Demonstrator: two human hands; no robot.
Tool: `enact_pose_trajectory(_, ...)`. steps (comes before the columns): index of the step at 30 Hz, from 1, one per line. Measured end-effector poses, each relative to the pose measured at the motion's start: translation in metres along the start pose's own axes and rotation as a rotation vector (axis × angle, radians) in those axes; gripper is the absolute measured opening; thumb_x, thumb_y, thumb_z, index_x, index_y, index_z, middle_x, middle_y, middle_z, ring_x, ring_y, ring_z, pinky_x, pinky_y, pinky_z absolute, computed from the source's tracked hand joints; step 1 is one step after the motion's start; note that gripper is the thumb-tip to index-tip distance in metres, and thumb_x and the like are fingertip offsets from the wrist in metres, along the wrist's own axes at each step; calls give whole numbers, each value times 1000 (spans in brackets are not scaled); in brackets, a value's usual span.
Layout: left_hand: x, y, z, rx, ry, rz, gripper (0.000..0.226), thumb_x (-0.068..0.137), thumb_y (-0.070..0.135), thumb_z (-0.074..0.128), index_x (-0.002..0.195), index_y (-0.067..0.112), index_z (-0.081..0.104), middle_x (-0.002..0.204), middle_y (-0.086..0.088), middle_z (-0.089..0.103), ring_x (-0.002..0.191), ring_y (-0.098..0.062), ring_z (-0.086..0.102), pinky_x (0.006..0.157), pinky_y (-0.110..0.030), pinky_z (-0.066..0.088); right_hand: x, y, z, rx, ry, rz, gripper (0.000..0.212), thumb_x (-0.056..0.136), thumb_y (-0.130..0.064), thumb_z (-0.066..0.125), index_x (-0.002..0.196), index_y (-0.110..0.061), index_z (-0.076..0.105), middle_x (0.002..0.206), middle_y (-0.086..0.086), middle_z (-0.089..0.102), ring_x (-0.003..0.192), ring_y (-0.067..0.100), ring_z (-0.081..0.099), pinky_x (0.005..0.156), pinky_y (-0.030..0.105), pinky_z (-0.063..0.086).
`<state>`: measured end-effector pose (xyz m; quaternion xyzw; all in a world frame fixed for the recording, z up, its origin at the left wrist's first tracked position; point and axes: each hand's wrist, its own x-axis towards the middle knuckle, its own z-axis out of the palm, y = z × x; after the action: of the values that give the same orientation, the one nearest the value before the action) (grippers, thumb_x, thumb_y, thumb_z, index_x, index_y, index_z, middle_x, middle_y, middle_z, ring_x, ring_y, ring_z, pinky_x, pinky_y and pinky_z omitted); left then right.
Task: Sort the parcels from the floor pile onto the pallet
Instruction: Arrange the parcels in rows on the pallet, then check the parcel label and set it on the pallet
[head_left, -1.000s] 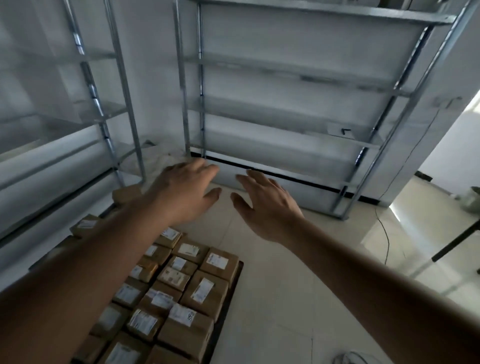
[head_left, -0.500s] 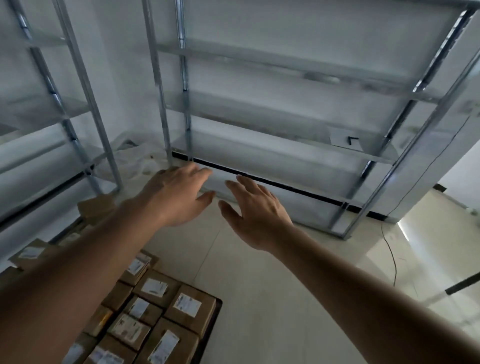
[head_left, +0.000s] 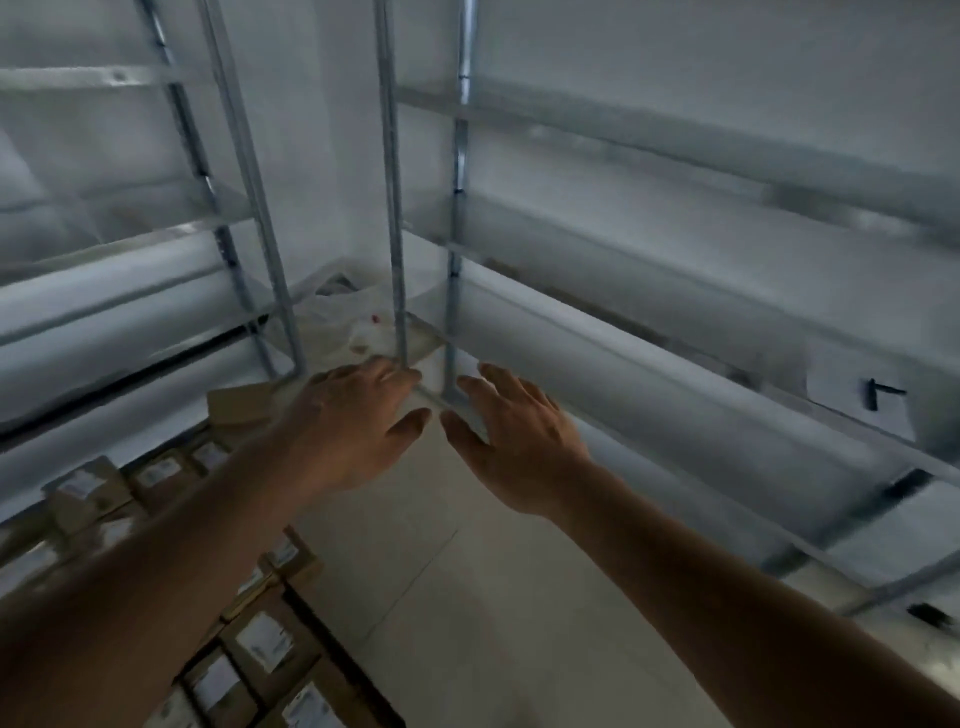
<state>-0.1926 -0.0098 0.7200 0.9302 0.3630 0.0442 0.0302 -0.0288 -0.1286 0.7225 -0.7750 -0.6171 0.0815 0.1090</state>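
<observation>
Bare floor (head_left: 467, 597) lies open between boxes (head_left: 260, 639) and shelving (head_left: 675, 364)

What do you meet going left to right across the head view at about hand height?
Labelled cardboard parcels → left hand, open and holding nothing → right hand, also open and holding nothing → lowest rail of the metal shelving on the right.

White labels on parcels (head_left: 262, 642) too blurred; no text readable anywhere.
</observation>
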Motion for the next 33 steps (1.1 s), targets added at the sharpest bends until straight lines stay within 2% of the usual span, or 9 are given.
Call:
enact_pose_trajectory(6, 61, -5, 20, 19, -87, -243, 66, 101, 64, 31, 158, 29, 31, 161, -1, 37, 143, -24, 43, 112, -45, 42, 104, 47, 7, -3, -147, -206, 70, 105, -66, 27, 165, -31, 26, 174, 2, 18, 160, 26, 18, 128, 45, 18)
enact_pose_trajectory(13, 123, -76, 40, 4, -108, -449, 68, 101, 65, 29, 159, 29, 28, 163, -1, 34, 145, -25, 42, 112, -49, 42, 239, 42, 43, 39, -227, -392, 69, 103, -69, 25, 162, -34, 27, 174, -1, 19, 159, 25, 19, 125, 45, 20)
enact_pose_trajectory(16, 149, -122, 58, -28, -127, -529, 66, 103, 62, 33, 159, 27, 29, 164, -4, 32, 144, -27, 43, 112, -48, 43, 302, 28, 71, 22, -285, -451, 68, 103, -69, 26, 162, -34, 28, 173, 0, 20, 158, 26, 19, 125, 46, 20)
enact_pose_trajectory(21, 188, -215, 80, -84, -181, -649, 66, 97, 62, 30, 153, 27, 37, 154, -4, 45, 132, -27, 54, 101, -46, 52, 409, -14, 113, 20, -373, -500, 67, 104, -68, 29, 161, -33, 32, 172, 1, 23, 157, 26, 24, 124, 46, 22)
enact_pose_trajectory(24, 204, -268, 87, -90, -194, -714, 62, 99, 62, 33, 149, 26, 40, 149, -6, 48, 127, -26, 57, 98, -47, 53, 461, -43, 133, 32, -420, -537, 66, 104, -66, 32, 160, -31, 34, 171, 2, 26, 155, 28, 28, 123, 45, 24)
enact_pose_trajectory(28, 215, -321, 103, -118, -204, -797, 49, 103, 55, 45, 143, 28, 46, 145, -4, 52, 123, -25, 59, 88, -40, 54, 521, -73, 155, 19, -529, -609, 66, 105, -65, 31, 161, -30, 33, 172, 2, 24, 156, 27, 27, 123, 46, 25)
enact_pose_trajectory(30, 224, -347, 115, -148, -204, -848, 44, 102, 52, 49, 142, 34, 43, 147, -1, 52, 125, -23, 58, 84, -39, 52, 555, -88, 168, 16, -577, -646, 66, 105, -65, 30, 161, -29, 33, 172, 3, 24, 156, 27, 26, 124, 46, 24)
enact_pose_trajectory(33, 240, -387, 139, -244, -211, -985, 47, 101, 52, 48, 144, 37, 37, 149, -2, 49, 124, -26, 59, 88, -43, 51, 611, -111, 194, 11, -642, -711, 65, 106, -62, 33, 161, -27, 34, 171, 4, 26, 154, 27, 29, 122, 45, 27)
